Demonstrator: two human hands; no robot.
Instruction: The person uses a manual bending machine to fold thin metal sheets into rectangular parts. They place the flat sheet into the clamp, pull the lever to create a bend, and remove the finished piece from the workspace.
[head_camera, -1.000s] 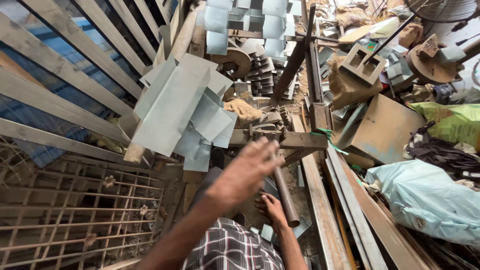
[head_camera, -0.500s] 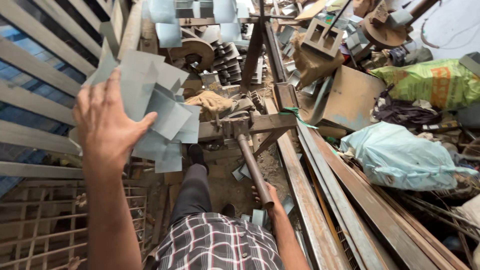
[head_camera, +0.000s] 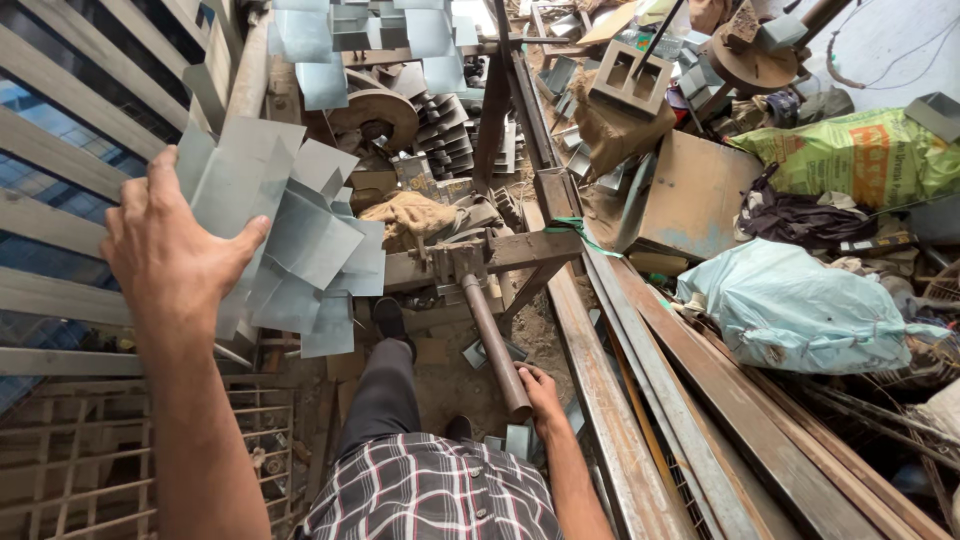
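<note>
My left hand (head_camera: 175, 250) reaches up to a pile of bent grey sheet-metal pieces (head_camera: 300, 240) leaning on the left. Its thumb lies across the front of one piece and its fingers curl at that piece's left edge. Low in the middle, my right hand (head_camera: 540, 392) grips the near end of a rusty round lever bar (head_camera: 490, 330). The bar runs up to a rusty bending fixture (head_camera: 455, 260) on a steel beam. My dark trouser leg and shoe (head_camera: 390, 320) stand below the sheets.
Long rusty steel bars (head_camera: 640, 400) run diagonally on the right. Beside them lie a pale blue sack (head_camera: 790, 310), a green sack (head_camera: 860, 150) and a brown box (head_camera: 690, 195). A metal grille (head_camera: 70, 470) fills the lower left. Stacked metal parts (head_camera: 445, 140) sit behind.
My left hand has moved from in front of the sheets onto them, and its thumb now lies over one piece. My right hand stays on the bar.
</note>
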